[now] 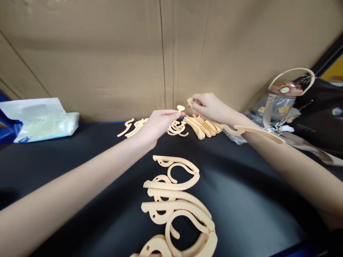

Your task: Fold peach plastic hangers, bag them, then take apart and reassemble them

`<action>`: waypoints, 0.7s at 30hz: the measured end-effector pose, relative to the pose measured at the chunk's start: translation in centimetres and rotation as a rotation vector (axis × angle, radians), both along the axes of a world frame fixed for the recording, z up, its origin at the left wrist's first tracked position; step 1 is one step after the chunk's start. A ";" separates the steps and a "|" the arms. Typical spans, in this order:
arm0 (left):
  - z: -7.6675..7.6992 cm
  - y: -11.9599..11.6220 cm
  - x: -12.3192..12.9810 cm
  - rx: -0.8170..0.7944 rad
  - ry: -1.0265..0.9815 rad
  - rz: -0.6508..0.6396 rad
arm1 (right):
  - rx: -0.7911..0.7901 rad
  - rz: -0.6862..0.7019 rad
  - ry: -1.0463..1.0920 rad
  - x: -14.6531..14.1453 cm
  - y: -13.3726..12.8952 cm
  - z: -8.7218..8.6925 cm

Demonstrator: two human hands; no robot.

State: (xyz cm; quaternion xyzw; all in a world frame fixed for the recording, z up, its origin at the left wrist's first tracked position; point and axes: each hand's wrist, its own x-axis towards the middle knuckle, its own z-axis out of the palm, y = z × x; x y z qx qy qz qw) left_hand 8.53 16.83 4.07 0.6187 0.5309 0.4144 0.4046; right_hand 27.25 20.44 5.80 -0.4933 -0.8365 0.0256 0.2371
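Observation:
My left hand (162, 123) is closed, pinching a small flat cream plastic piece (180, 107) between thumb and fingers. Just to its right, my right hand (207, 105) is closed too, with the end of a small cream piece (190, 102) showing at its fingertips. A long, wavy cream hanger arm (254, 133) crosses in front of my right wrist; whether that hand grips it is hidden. Beyond my hands lie curved hanger hooks (177, 127) and a pile of hanger arms (202, 126). Several folded cream hangers (174, 205) form a column nearer to me.
More wavy cream pieces (128, 127) lie partly behind my left hand on the black table (88, 171). A pack of tissues (48, 123) sits at left. At right are a handled clear bottle (278, 103) and a black bag (318, 117). Cardboard (120, 53) walls the back.

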 end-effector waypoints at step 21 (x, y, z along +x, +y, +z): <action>-1.6 4.3 -2.4 -0.200 0.057 -0.127 | -0.339 -0.174 1.039 1.8 2.4 0.2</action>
